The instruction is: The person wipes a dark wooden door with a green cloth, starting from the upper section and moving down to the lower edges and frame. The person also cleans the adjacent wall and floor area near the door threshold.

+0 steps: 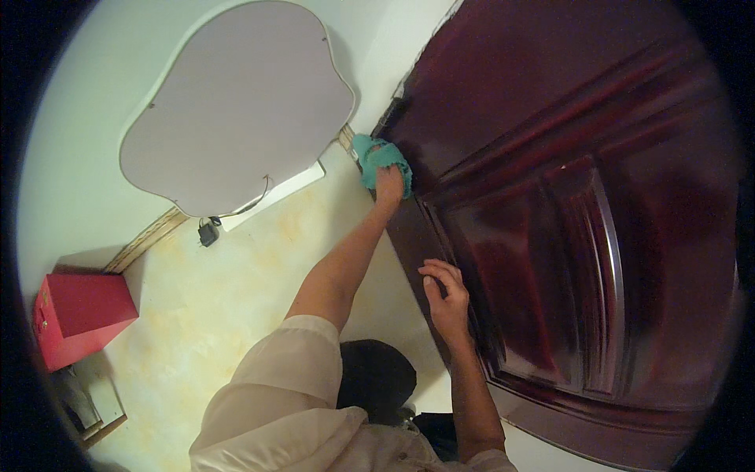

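Observation:
A teal cloth (pixel 399 164) is bunched in my left hand (pixel 388 181), which reaches far forward. It presses the cloth at the lower edge of a glossy dark red panelled door (pixel 511 291), close to the corner by the wall. The cloth covers most of those fingers. My right hand (pixel 447 303) hovers beside the door's lower part, nearer to me. Its fingers are loosely bent, the thumb stands a little apart from them, and nothing shows in the hand.
A large grey panel with a wavy outline (pixel 236 102) leans on the wall at the left. From it a cord runs to a black plug adapter (pixel 208 233) on the pale floor (pixel 204 315). A red box (pixel 86 315) stands at the far left.

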Motion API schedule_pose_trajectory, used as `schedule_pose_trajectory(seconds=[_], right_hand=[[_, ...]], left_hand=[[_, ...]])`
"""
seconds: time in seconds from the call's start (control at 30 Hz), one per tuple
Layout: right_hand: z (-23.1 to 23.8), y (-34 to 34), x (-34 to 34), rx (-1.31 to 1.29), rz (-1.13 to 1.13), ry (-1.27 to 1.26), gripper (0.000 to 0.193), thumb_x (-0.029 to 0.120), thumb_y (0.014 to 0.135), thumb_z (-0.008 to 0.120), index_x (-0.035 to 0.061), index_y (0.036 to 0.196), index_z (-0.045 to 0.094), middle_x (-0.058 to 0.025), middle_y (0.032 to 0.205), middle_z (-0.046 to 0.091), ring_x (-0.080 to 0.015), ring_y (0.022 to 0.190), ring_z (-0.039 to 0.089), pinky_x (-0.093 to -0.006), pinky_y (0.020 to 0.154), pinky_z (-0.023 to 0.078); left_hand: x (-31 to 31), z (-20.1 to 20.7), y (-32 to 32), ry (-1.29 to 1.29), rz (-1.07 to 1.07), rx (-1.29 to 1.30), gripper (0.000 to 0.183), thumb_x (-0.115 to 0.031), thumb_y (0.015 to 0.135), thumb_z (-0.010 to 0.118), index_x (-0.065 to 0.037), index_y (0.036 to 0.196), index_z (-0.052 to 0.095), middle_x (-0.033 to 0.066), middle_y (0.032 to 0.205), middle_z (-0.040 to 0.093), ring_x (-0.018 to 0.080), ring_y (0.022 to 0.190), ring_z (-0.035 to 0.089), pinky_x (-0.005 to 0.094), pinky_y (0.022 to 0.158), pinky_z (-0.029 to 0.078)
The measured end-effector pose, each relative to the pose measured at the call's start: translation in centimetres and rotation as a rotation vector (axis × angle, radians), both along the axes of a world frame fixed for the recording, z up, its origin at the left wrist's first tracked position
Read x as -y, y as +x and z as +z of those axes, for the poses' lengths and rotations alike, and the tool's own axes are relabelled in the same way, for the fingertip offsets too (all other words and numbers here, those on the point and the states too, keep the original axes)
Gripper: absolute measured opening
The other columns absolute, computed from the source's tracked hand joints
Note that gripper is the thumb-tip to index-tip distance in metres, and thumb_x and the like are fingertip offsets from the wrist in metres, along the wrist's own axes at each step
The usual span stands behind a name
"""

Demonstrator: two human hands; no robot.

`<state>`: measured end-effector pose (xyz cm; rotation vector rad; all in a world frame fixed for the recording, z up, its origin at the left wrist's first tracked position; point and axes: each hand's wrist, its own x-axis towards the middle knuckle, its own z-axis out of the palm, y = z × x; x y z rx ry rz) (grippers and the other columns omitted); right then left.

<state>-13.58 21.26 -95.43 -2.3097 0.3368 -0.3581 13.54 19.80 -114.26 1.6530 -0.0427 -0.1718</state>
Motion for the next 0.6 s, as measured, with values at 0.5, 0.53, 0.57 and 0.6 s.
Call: schedule_pose_trajectory(seconds=[0.5,0.53,0.57,0.6], right_hand=[[-6.4,0.6,1.2,0.028,-0.311,0.382,0.028,0.007,0.092,0.057,-0.0008,0.119,0.054,-0.0086,0.113,0.059,-0.0173,0.106,0.055,-0.0301,0.092,0.044],[-6.1,1.2,0.9,0.075,-0.301,0.456,0.030,0.006,0.092,0.056,-0.0013,0.121,0.050,-0.0079,0.112,0.056,-0.0160,0.106,0.055,-0.0299,0.093,0.043],[-5.9,1.5,0.7,0.133,-0.285,0.475,0.032,0.009,0.091,0.057,0.0001,0.121,0.050,-0.0087,0.112,0.057,-0.0178,0.105,0.055,-0.0315,0.093,0.043],[-5.9,1.7,0.6,0.191,-0.273,0.495,0.034,0.011,0.091,0.058,0.0015,0.122,0.050,-0.0095,0.112,0.059,-0.0195,0.104,0.056,-0.0332,0.093,0.044]], left_hand=[[0.9,0.3,-14.9,0.070,-0.373,0.213,0.054,-0.027,0.097,0.037,0.007,0.138,0.031,0.0374,0.148,0.016,0.0525,0.137,0.017,0.0499,0.115,0.015],[0.6,1.4,-14.6,0.080,-0.406,0.225,0.054,-0.025,0.098,0.037,0.007,0.140,0.029,0.0365,0.150,0.012,0.0535,0.138,0.011,0.0501,0.116,0.011],[0.2,2.5,-14.5,0.088,-0.443,0.235,0.053,-0.023,0.098,0.037,0.007,0.141,0.027,0.0357,0.151,0.008,0.0545,0.139,0.006,0.0503,0.117,0.007],[-0.2,3.6,-14.6,0.119,-0.496,0.250,0.054,-0.023,0.098,0.037,0.007,0.142,0.025,0.0350,0.152,0.007,0.0538,0.139,0.004,0.0495,0.117,0.006]])
